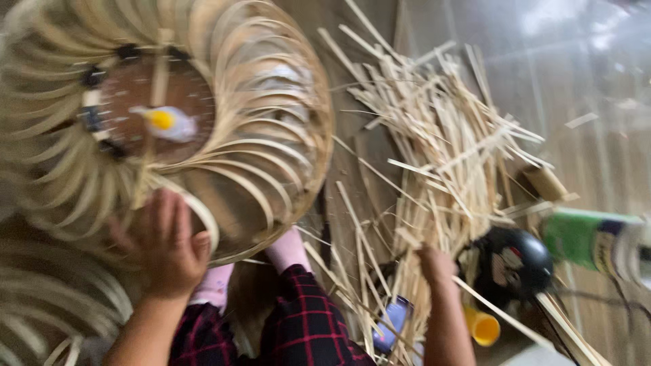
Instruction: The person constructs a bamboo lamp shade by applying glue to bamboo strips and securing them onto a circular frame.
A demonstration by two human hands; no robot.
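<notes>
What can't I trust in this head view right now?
- Right hand: fingers buried in the bamboo strips; grip unclear.
- Left hand: motion-blurred on the frame; grip unclear.
- Green can: cut off by the right edge.
- Yellow cup: partly behind the forearm.
- Black round object: blurred, unidentifiable.

Motion blur smears your right hand (435,264) among the bamboo strips (434,156); its grip can't be made out.
</notes>
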